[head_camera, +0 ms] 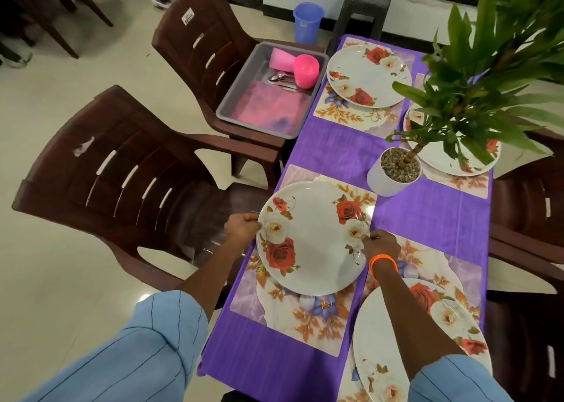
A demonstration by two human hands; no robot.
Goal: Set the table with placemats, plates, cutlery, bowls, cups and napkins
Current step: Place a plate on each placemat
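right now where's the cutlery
In the head view the cutlery lies in the grey tray on the far chair, left of the table, beside the pink cups.

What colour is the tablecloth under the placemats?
The tablecloth is solid purple, shown best in the head view, the only one.

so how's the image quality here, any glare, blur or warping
Head view: wide-angle warping bends the table edge and chairs; ceiling-light glare marks the floor by the left sleeve; faint sheen on the held plate; hands fairly sharp; plant leaves soft, close to the lens.
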